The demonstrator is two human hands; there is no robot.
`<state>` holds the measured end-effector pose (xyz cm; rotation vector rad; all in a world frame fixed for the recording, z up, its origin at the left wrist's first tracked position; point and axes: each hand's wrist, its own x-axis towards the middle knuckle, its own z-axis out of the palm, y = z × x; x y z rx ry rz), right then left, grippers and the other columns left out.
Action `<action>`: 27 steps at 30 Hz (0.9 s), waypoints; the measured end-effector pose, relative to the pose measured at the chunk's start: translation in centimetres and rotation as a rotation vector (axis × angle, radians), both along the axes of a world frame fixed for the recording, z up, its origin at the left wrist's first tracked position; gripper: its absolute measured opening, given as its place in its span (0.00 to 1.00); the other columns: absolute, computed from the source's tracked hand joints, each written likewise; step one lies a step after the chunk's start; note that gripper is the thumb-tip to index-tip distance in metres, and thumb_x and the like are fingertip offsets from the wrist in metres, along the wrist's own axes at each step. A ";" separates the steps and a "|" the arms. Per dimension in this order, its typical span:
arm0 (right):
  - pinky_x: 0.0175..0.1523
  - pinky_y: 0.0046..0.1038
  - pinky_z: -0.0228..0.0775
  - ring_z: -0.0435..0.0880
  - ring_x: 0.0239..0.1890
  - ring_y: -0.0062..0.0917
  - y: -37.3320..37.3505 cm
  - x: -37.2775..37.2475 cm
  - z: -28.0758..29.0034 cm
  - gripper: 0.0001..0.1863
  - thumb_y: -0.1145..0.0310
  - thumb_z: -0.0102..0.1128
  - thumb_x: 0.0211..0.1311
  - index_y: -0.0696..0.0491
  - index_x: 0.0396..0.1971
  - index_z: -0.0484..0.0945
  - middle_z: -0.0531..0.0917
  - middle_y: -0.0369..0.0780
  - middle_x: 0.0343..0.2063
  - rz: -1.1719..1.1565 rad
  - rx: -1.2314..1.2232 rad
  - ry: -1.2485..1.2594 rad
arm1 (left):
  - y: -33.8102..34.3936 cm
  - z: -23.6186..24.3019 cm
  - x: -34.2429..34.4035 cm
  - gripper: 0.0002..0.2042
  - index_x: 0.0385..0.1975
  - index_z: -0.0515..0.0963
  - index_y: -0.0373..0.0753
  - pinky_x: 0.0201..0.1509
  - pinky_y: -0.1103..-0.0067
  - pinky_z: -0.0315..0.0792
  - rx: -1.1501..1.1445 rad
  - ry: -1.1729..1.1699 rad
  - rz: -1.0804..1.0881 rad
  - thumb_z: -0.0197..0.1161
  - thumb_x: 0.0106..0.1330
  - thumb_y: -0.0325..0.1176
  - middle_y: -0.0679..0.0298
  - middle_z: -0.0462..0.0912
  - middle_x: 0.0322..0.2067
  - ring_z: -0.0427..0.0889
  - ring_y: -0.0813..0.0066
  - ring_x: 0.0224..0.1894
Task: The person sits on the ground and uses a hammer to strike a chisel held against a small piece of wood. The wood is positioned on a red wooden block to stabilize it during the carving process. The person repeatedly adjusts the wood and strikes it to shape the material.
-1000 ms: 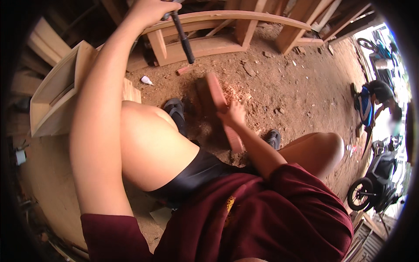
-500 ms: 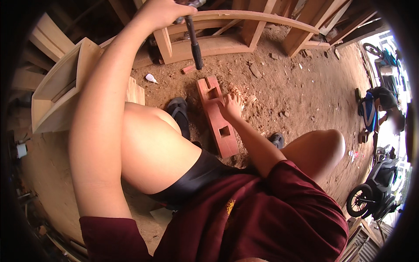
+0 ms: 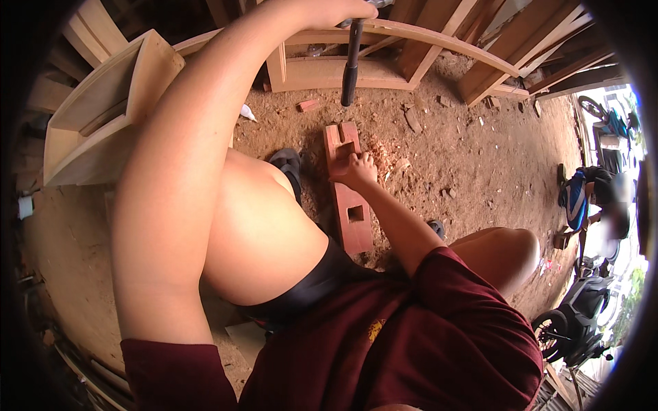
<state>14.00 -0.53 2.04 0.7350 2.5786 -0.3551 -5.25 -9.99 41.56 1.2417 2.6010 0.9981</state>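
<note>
In the head view, a reddish wooden block (image 3: 356, 231) lies on the brown dirt floor (image 3: 473, 171) between the person's feet, two squarish holes in its upper face. Wood shavings (image 3: 381, 159) are scattered just right of the block, and a small reddish offcut (image 3: 308, 105) lies past its far end, slightly left. Farther beyond the block is a curved wooden frame (image 3: 343, 74); a pale box-like wooden piece (image 3: 65, 154) is well to its left. Well to the block's right, by bright daylight, are a motorcycle (image 3: 582, 318) and another person (image 3: 600, 188). The right hand (image 3: 359, 171) grips across the block near the farther hole, fingers bent. The left hand (image 3: 346, 9), partly cut off, is beyond the block, closed on a dark-handled tool (image 3: 352, 65) pointing toward the block's far end, apart from it.
</note>
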 end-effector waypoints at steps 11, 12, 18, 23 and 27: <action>0.68 0.47 0.55 0.50 0.71 0.47 1.6 -1.7 0.9 0.53 0.28 0.62 0.43 0.55 0.62 0.70 0.51 0.53 0.69 0.053 -0.041 0.075 | -0.2 1.5 0.9 0.22 0.31 0.81 0.27 0.39 0.68 0.76 -0.057 -0.057 -0.005 0.69 0.49 0.44 0.45 0.84 0.30 0.85 0.55 0.33; 0.68 0.47 0.55 0.51 0.71 0.48 1.6 -1.8 1.2 0.53 0.28 0.62 0.43 0.55 0.61 0.71 0.53 0.53 0.69 0.063 -0.049 0.043 | -0.2 1.5 0.9 0.22 0.32 0.81 0.27 0.40 0.68 0.76 -0.058 -0.069 -0.008 0.69 0.49 0.44 0.44 0.84 0.30 0.85 0.55 0.33; 0.67 0.48 0.57 0.54 0.69 0.50 1.3 -2.5 1.0 0.53 0.29 0.63 0.43 0.57 0.60 0.71 0.58 0.53 0.66 0.070 -0.020 0.005 | -0.7 2.1 0.7 0.22 0.34 0.80 0.26 0.39 0.68 0.76 -0.086 -0.069 0.001 0.67 0.50 0.43 0.45 0.84 0.31 0.85 0.55 0.34; 0.67 0.49 0.57 0.53 0.69 0.50 0.5 -3.2 0.3 0.50 0.32 0.64 0.45 0.57 0.60 0.71 0.57 0.53 0.67 0.059 -0.087 0.000 | -0.7 1.8 0.5 0.22 0.36 0.80 0.28 0.40 0.68 0.77 -0.070 -0.068 -0.018 0.66 0.53 0.44 0.45 0.84 0.33 0.85 0.55 0.34; 0.67 0.50 0.57 0.53 0.69 0.51 1.9 -2.0 -1.7 0.45 0.33 0.64 0.48 0.50 0.60 0.72 0.57 0.53 0.67 -0.038 -0.100 0.156 | 0.3 1.4 0.6 0.22 0.36 0.81 0.28 0.40 0.67 0.77 -0.022 -0.074 -0.049 0.66 0.54 0.45 0.46 0.84 0.33 0.85 0.55 0.35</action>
